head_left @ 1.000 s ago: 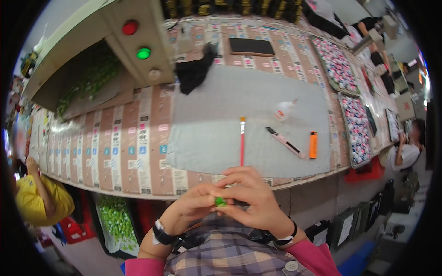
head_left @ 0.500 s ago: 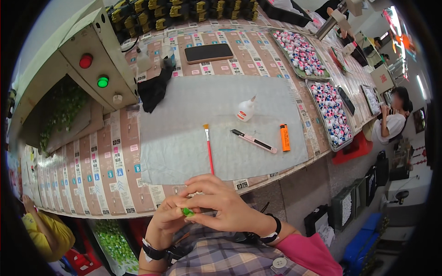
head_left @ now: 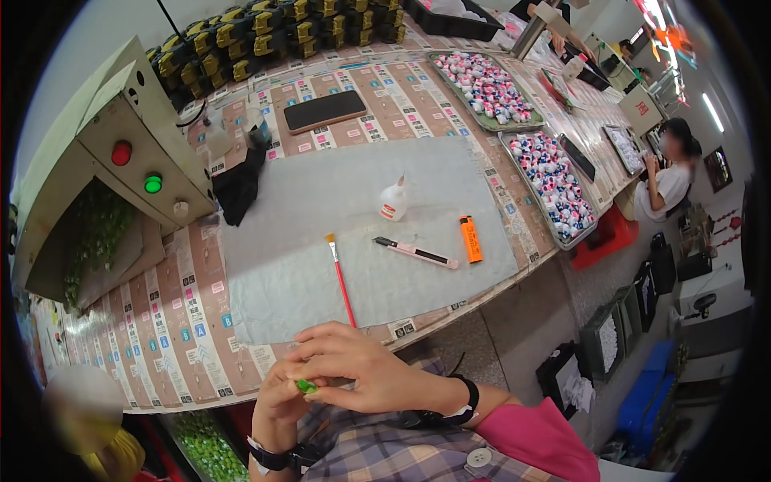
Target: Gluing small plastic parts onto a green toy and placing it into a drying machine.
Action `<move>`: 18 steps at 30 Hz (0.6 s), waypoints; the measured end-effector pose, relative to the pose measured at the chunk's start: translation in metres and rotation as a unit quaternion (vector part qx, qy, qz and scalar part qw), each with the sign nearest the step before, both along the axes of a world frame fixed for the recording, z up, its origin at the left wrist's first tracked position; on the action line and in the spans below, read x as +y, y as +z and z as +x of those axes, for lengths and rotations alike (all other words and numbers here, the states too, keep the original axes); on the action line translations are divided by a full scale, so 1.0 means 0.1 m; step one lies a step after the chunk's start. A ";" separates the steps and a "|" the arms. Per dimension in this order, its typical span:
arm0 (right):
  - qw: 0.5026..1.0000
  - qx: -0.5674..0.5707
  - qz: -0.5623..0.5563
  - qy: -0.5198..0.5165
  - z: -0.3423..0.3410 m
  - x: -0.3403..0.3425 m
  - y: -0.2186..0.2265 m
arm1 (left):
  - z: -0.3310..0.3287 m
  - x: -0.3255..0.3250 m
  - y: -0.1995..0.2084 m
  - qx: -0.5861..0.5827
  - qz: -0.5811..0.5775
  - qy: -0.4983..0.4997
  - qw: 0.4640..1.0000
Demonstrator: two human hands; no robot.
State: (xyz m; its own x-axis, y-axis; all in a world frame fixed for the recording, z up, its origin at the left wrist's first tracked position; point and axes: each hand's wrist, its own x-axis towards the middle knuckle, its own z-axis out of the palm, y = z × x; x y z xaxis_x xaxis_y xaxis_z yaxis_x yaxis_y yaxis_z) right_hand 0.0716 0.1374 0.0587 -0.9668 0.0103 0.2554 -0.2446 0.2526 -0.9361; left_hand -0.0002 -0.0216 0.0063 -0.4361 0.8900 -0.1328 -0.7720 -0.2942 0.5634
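Note:
Close to my body, in front of the table edge, both hands meet around a small shiny green piece (head_left: 306, 386). My right hand (head_left: 349, 365) comes over from the right with its fingers bent, its thumb and fingertips pinching the piece. Beneath and to the left, my left hand (head_left: 277, 394) is curled around the same piece, partly hidden by the right fingers. Just beyond them lies a red-handled paintbrush (head_left: 340, 281) on a grey cloth (head_left: 289, 217). Farther out are a white glue bottle (head_left: 393, 201), a pink and black utility knife (head_left: 415, 252) and an orange lighter (head_left: 471, 239).
A metal machine (head_left: 132, 104) with red and green buttons stands left, green pieces inside it. A black cloth (head_left: 238, 189) and a phone (head_left: 324, 112) lie beyond. Trays of small painted pieces (head_left: 554, 185) line the right. People sit at both sides; a green-filled bin (head_left: 210, 446) stands below.
The view has swung, so table items appear farther left. Both hands keep hold of the green piece with little change in grip. At lower left, the person in yellow now shows a head.

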 end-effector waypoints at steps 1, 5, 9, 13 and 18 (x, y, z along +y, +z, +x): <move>1.000 0.000 -0.004 0.002 0.00 -0.01 0.00 | 0.00 -0.01 0.00 0.001 -0.006 0.003 1.000; 1.000 -0.005 0.004 0.005 0.01 0.01 0.00 | -0.01 0.00 0.04 0.018 -0.013 -0.005 1.000; 1.000 -0.003 0.006 0.005 -0.01 -0.01 0.01 | -0.01 0.00 0.05 0.017 -0.005 -0.001 1.000; 1.000 -0.005 0.008 -0.003 -0.02 -0.03 0.00 | -0.03 -0.02 0.03 0.025 -0.009 0.000 1.000; 1.000 0.012 -0.007 -0.003 -0.06 -0.04 -0.01 | -0.08 -0.08 -0.09 0.002 0.040 -0.002 0.999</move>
State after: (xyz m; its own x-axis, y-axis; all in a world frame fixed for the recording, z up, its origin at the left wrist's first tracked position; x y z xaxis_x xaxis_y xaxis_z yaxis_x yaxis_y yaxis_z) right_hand 0.0654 0.1338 0.0580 -0.9605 0.0193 0.2775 -0.2649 0.2408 -0.9337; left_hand -0.0084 -0.0291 -0.0022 -0.4325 0.8996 -0.0607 -0.7717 -0.3345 0.5409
